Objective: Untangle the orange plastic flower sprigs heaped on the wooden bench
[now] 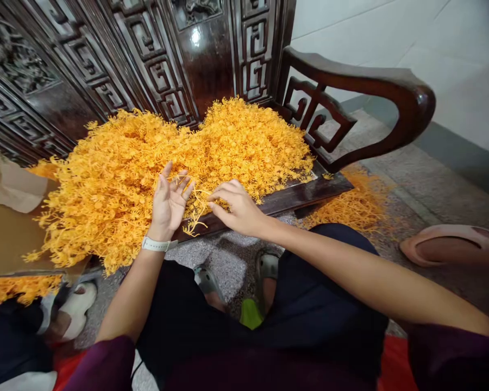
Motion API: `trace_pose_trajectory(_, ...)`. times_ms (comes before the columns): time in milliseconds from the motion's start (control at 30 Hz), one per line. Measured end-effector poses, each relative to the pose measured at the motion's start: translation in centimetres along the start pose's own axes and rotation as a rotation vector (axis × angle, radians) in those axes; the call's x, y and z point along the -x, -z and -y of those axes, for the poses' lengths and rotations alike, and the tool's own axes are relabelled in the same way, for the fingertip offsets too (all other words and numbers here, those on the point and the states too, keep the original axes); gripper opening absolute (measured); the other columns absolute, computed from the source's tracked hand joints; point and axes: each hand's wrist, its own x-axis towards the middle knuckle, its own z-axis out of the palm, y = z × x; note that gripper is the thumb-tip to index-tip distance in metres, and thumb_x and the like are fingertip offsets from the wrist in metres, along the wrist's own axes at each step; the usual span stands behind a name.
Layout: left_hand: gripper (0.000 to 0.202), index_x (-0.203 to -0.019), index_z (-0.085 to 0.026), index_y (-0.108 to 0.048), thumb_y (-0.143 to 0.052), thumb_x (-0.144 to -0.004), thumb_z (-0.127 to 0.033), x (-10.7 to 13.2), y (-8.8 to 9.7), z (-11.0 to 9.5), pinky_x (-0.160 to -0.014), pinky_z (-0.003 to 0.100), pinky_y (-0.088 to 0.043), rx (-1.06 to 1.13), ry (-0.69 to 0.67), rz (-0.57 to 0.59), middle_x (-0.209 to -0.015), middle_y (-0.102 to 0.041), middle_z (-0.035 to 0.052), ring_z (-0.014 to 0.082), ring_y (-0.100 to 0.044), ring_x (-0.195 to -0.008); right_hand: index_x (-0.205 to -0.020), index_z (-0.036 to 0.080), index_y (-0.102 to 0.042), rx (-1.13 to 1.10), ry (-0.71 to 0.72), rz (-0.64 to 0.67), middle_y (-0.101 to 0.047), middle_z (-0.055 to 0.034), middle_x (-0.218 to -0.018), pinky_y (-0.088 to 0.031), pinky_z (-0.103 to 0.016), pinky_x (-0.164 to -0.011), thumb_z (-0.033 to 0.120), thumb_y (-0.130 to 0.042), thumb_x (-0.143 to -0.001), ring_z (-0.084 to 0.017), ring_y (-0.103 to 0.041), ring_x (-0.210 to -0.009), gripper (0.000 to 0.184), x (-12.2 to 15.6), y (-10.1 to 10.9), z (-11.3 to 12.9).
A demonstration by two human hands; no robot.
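Note:
A big heap of orange-yellow plastic flower sprigs (130, 174) covers the seat of a dark carved wooden bench (285, 198). My left hand (170, 206), with a pale band on its wrist, is palm up at the front of the heap, fingers spread. A thin yellow plastic strand (201, 191) runs between its fingers and my right hand. Thumb and fingertips of my right hand (236, 206) are pinched together at the strand's end. Below the strand, a branched yellow piece (193, 224) hangs at the bench edge; whether it is joined to the strand I cannot tell.
The curved bench armrest (358, 81) rises at the right. Loose orange stems (346, 203) lie on the floor below it. A cardboard box (12, 233) stands at the left, beside another person's shoe (78, 309). A pink slipper-like shape (452, 241) shows at the right.

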Motion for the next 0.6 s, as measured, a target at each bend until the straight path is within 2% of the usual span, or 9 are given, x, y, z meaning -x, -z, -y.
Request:
trace_pose_trajectory(100,0.068,-0.148,-0.034,-0.057,-0.085,-0.085,-0.035,0.6,-0.2,0.4,-0.117,0.036,-0.048,-0.151,-0.046,0.11,-0.144,-0.064,0.0088,0.0207,-0.067,-0.125,-0.103,0.015,-0.074,-0.011,0.044,-0.007,-0.07,-0.0102,-0.1,-0.042,-0.04,-0.092,0.021,-0.054,-0.104,-0.024,-0.056,-0.095,0.02,0.0,-0.2,-0.1)
trace_pose_trajectory(200,0.09,-0.155,-0.037,-0.048,-0.091,-0.077,-0.024,1.2,-0.6,0.9,-0.116,0.036,-0.049,-0.257,-0.027,0.17,-0.154,-0.055,0.0098,0.024,-0.062,-0.132,-0.105,0.016,-0.075,-0.023,0.078,-0.012,-0.071,-0.0106,-0.101,-0.043,-0.041,-0.092,0.02,-0.053,-0.105,-0.024,-0.056,-0.097,0.023,0.0,-0.4,-0.2)
trace_pose_trajectory(267,0.097,-0.158,-0.037,-0.043,-0.092,-0.075,-0.02,1.4,-0.7,1.3,-0.11,0.035,-0.053,-0.272,0.005,0.184,-0.155,-0.053,0.0107,0.0226,-0.065,-0.127,-0.107,0.016,-0.076,-0.04,0.095,-0.027,-0.071,-0.0106,-0.101,-0.044,-0.04,-0.091,0.02,-0.053,-0.105,-0.023,-0.056,-0.096,0.022,0.1,-0.5,-0.2)
trace_pose_trajectory(467,0.102,-0.161,-0.036,-0.036,-0.091,-0.076,-0.021,1.2,-0.6,1.1,-0.088,0.027,-0.062,-0.337,0.029,0.2,-0.156,-0.053,0.014,0.0116,-0.07,-0.091,-0.106,0.02,-0.077,-0.122,0.077,-0.112,-0.073,-0.007,-0.098,-0.044,-0.039,-0.087,0.018,-0.058,-0.104,-0.021,-0.059,-0.094,0.019,-0.1,0.3,-0.7)
trace_pose_trajectory(600,0.102,-0.161,-0.033,-0.037,-0.091,-0.074,-0.026,1.6,-1.3,0.0,-0.073,0.023,-0.064,-0.409,0.082,0.247,-0.157,-0.055,0.0156,0.0111,-0.069,-0.084,-0.101,0.019,-0.078,-0.115,0.015,-0.178,-0.073,-0.0057,-0.092,-0.045,-0.038,-0.089,0.019,-0.062,-0.102,-0.02,-0.06,-0.09,0.016,-0.9,1.4,-1.0)
